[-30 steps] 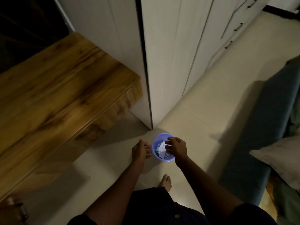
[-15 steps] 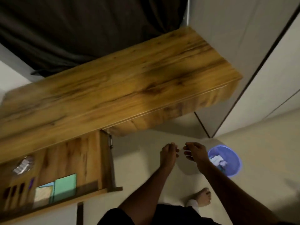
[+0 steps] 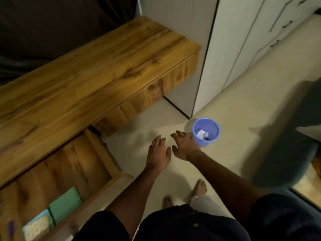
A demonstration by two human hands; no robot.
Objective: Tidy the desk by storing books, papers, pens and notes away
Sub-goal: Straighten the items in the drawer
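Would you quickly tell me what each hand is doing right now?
Left hand: open, fingers spread, holding nothing.
Right hand: open, holding nothing.

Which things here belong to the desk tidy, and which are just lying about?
Job:
- desk, top bare
- open drawer
- green book and pale book in the drawer
- purple pen in the drawer
- blue bin with crumpled paper
- left hand and right hand, both empty

Lying about:
- white cupboards
- dark curtain
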